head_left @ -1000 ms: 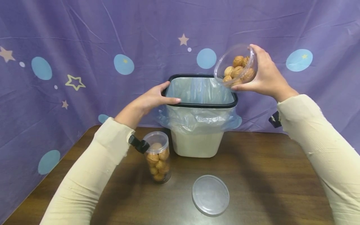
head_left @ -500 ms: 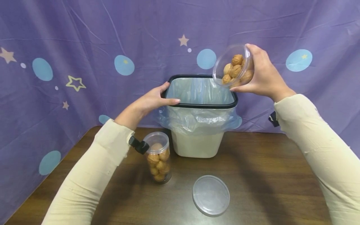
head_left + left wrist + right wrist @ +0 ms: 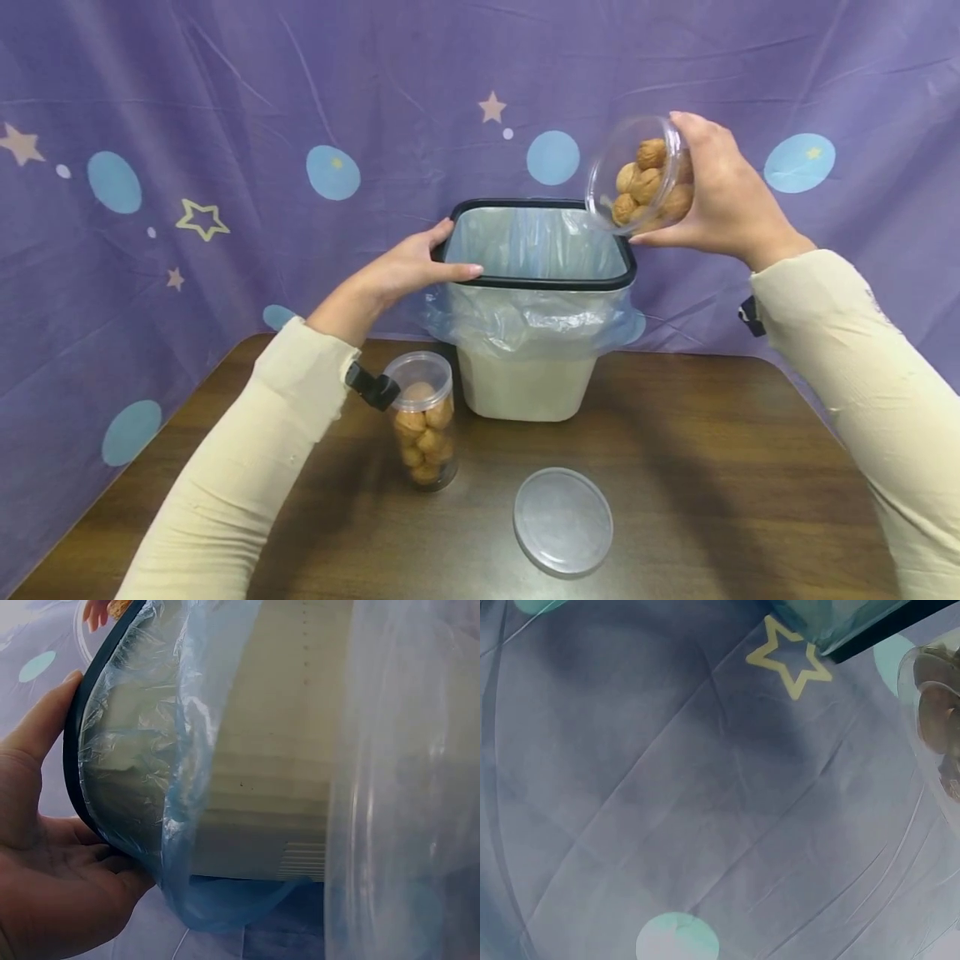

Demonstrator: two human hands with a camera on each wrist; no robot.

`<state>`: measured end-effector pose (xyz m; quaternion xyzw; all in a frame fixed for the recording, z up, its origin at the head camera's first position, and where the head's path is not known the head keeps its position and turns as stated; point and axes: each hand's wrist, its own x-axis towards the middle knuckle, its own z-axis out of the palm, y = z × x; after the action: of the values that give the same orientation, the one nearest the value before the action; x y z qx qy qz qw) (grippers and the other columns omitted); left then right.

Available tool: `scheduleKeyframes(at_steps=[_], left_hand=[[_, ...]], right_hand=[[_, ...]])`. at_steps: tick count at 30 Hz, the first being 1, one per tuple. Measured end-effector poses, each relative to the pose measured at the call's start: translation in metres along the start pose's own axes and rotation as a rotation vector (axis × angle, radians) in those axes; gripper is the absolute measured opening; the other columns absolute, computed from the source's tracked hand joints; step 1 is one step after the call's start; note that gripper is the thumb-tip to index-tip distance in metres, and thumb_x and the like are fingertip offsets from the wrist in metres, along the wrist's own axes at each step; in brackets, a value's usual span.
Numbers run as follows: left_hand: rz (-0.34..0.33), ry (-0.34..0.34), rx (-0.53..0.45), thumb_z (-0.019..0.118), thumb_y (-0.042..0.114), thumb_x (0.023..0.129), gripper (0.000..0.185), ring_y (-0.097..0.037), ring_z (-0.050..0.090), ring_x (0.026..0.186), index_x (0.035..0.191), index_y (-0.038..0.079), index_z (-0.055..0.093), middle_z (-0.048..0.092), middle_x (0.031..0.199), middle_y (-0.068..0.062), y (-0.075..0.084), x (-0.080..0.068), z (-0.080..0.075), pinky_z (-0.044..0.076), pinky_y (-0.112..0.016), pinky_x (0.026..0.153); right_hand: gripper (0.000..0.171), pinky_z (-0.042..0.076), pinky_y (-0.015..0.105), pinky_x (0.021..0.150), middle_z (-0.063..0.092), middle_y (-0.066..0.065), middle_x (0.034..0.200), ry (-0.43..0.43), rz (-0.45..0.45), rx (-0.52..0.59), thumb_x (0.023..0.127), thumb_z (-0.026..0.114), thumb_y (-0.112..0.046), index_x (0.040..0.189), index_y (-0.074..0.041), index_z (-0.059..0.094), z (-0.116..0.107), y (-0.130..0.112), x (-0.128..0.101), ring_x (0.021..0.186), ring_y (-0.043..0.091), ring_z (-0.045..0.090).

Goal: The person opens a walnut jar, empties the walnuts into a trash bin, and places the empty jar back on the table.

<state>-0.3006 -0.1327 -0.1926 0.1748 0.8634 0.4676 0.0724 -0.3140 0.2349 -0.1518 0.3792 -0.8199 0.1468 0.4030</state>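
Observation:
My right hand (image 3: 731, 196) grips a clear plastic jar (image 3: 607, 158), tilted with its open mouth to the left above the bin's right rear corner. Several walnuts (image 3: 643, 187) lie inside it; the right wrist view catches only part of this jar (image 3: 909, 697) at its right edge. With thumb and fingers, my left hand (image 3: 408, 265) holds the black rim (image 3: 540, 284) of a white trash bin (image 3: 525, 383) at its left side. A pale blue bag (image 3: 517, 321) lines the bin and hangs over the rim. The left wrist view shows my left hand (image 3: 60, 862) at the rim.
A second clear jar (image 3: 418, 358), upright and filled with walnuts, stands on the brown table (image 3: 675, 500) beside my left wrist. In front of the bin lies a round translucent lid (image 3: 562, 522). A purple curtain (image 3: 420, 67) hangs right behind the bin.
The jar in my right hand shifted slightly left, then back to the right, and is tipped a little more sideways now. The walnuts stay inside. My left hand has not moved.

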Motion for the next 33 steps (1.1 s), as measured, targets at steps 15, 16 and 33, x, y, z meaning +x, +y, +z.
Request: scheduleKeyframes(at_steps=[15,16,33], left_hand=[[-0.017,-0.019,0.08,0.07,0.039,0.083,0.098,-0.011,-0.005,0.143,0.152,0.011,0.005,-0.005,0.158,0.001,0.0,0.0,-0.003,0.009,-0.034,0.117],[-0.016,-0.021,0.084,0.07,0.039,0.083,0.098,-0.011,-0.005,0.143,0.152,0.011,0.005,-0.004,0.158,0.001,0.0,0.0,-0.002,0.009,-0.034,0.117],[-0.001,-0.018,0.076,0.069,0.038,0.083,0.097,-0.013,-0.005,0.143,0.152,0.01,0.007,-0.004,0.159,0.0,-0.001,-0.002,-0.001,0.009,-0.035,0.117]], right_hand=[[0.125,0.025,0.045,0.112,0.038,0.032,0.136,-0.033,-0.055,-0.035,0.036,0.094,-0.019,0.14,0.006,0.028,0.0,0.008,-0.005,0.124,0.047,0.037],[0.125,0.024,0.045,0.112,0.038,0.032,0.136,-0.029,-0.056,-0.033,0.036,0.094,-0.018,0.14,0.006,0.029,0.001,0.009,-0.005,0.124,0.047,0.037],[0.129,0.022,0.042,0.114,0.035,0.027,0.141,0.014,-0.038,-0.044,0.036,0.095,-0.02,0.142,0.003,0.026,0.004,0.01,-0.013,0.13,0.042,0.033]])
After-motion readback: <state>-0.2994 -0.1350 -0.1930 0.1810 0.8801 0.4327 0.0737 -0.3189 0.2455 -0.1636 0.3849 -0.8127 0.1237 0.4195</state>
